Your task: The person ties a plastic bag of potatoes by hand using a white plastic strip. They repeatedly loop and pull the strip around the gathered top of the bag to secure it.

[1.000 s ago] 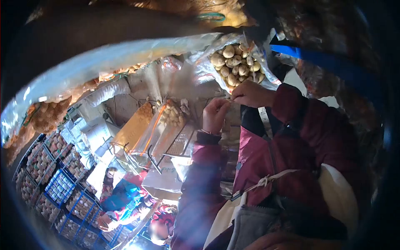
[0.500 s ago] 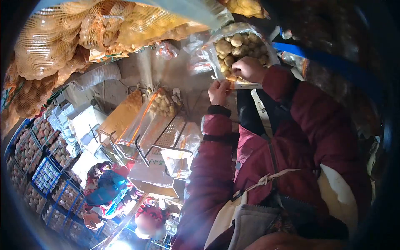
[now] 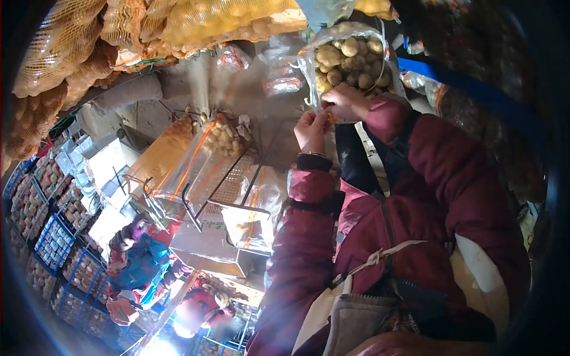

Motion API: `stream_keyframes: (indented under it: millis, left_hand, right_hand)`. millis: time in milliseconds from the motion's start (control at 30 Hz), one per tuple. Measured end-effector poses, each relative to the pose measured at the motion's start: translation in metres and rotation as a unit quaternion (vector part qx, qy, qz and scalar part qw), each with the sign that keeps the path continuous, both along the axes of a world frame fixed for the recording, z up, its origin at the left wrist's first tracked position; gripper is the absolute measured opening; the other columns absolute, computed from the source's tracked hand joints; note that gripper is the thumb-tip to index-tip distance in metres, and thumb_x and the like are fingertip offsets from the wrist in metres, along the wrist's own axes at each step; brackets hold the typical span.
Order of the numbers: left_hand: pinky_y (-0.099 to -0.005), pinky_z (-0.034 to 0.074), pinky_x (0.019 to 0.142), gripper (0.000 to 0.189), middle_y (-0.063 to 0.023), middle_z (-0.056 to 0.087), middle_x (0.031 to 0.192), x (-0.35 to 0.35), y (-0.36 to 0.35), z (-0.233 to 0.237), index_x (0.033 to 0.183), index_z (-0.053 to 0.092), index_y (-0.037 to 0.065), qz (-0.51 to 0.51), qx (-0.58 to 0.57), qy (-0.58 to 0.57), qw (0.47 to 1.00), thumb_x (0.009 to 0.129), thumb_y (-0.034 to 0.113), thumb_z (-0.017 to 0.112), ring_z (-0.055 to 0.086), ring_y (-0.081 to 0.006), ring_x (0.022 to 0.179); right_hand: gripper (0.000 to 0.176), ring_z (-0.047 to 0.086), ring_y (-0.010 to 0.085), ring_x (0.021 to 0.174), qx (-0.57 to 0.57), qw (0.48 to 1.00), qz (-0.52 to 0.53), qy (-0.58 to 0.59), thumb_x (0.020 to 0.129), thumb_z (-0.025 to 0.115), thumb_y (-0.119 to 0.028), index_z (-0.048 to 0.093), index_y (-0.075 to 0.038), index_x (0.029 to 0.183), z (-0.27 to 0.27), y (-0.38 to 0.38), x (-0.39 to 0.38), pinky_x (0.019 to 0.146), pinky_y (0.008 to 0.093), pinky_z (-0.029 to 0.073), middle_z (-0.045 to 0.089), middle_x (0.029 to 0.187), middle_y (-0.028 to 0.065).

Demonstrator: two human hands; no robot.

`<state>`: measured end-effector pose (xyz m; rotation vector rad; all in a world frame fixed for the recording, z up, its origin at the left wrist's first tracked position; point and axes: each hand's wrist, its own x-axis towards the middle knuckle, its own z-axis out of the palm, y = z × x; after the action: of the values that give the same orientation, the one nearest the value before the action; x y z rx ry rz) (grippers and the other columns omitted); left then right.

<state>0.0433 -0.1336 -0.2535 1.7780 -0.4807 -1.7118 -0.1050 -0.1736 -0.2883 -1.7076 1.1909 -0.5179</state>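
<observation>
An open clear plastic bag [image 3: 311, 68] full of potatoes [image 3: 351, 62] stands in front of me. My left hand [image 3: 312, 129] is closed in a pinch at the near left corner of the bag's rim. Right beside it, my right hand [image 3: 345, 104] is also closed, its fingers bent at the near edge of the bag. The two hands almost touch, and a small orange bit shows between them. Their fingertips are partly hidden. A thin pale cord loops over the bag's right side.
Net sacks of potatoes [image 3: 219, 21] are piled at the upper left. To the left stand a wire rack with plastic bags [image 3: 252, 210], more potatoes [image 3: 222, 136] and a cardboard box [image 3: 208, 252]. A blue strap [image 3: 436, 71] runs at right. Two people [image 3: 139, 264] are at lower left.
My right hand has drawn back from over the potatoes to the bag's near edge, close to my left hand. The view has shifted slightly.
</observation>
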Motion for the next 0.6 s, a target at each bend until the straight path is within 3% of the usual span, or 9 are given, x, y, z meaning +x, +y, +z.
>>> stream_keyframes:
  millis: [133,233,433,500,533,600]
  left_hand:
    - [-0.0200,0.044,0.052,0.014,-0.0047,0.062,0.071,0.004,0.000,0.000,0.084,0.060,-0.001,-0.003,-0.004,0.019,1.000,0.081,0.012,0.066,0.055,-0.0081,0.058]
    - [-0.0202,0.044,0.052,0.017,-0.0051,0.062,0.071,0.005,0.000,0.002,0.086,0.060,-0.002,0.006,0.001,0.016,1.000,0.081,0.013,0.067,0.056,-0.0084,0.058]
    - [-0.0207,0.046,0.055,0.020,-0.0061,0.063,0.075,0.002,0.001,0.002,0.087,0.060,-0.003,0.012,-0.013,0.001,1.000,0.082,0.014,0.067,0.057,-0.0091,0.061]
    - [-0.0206,0.046,0.059,0.021,-0.0056,0.063,0.077,0.003,0.004,0.004,0.091,0.062,-0.003,0.026,-0.028,0.059,0.997,0.082,0.015,0.067,0.058,-0.0084,0.064]
    - [-0.0206,0.046,0.059,0.021,-0.0056,0.063,0.077,0.006,0.005,0.006,0.091,0.062,-0.003,0.029,-0.025,0.060,0.997,0.082,0.015,0.067,0.058,-0.0084,0.064]
    - [-0.0225,0.047,0.064,0.023,-0.0058,0.064,0.080,0.015,0.005,0.010,0.096,0.063,-0.004,-0.032,-0.006,0.131,0.991,0.083,0.015,0.066,0.058,-0.0090,0.069]
  right_hand:
    - [0.010,0.061,0.0339,0.066,0.046,0.997,0.012,0.056,0.070,0.061,-0.015,0.062,-0.006,0.072,-0.011,0.000,0.006,0.057,0.0415,0.045,0.061,0.067,0.0134]
    - [0.009,0.060,0.0334,0.065,0.016,1.000,-0.017,0.004,0.068,0.061,-0.014,0.062,-0.005,0.070,-0.014,-0.001,0.011,0.058,0.0400,0.045,0.061,0.067,0.0132]
    - [0.008,0.058,0.0307,0.062,0.070,0.997,-0.010,-0.030,0.070,0.056,-0.012,0.060,-0.005,0.069,-0.019,0.001,0.015,0.056,0.0412,0.042,0.058,0.066,0.0159]
    - [0.007,0.057,0.0215,0.058,0.103,0.992,0.006,-0.078,0.070,0.057,-0.010,0.059,-0.003,0.069,-0.025,0.001,0.013,0.054,0.0364,0.041,0.057,0.061,0.0124]
    - [0.007,0.057,0.0215,0.058,0.106,0.991,0.009,-0.076,0.070,0.057,-0.010,0.059,-0.003,0.069,-0.032,0.002,0.010,0.054,0.0364,0.041,0.057,0.061,0.0124]
    - [0.007,0.051,0.0084,0.062,0.259,0.958,0.041,-0.117,0.073,0.060,-0.005,0.061,0.000,0.079,-0.037,-0.003,0.008,0.057,0.0296,0.042,0.055,0.063,0.0019]
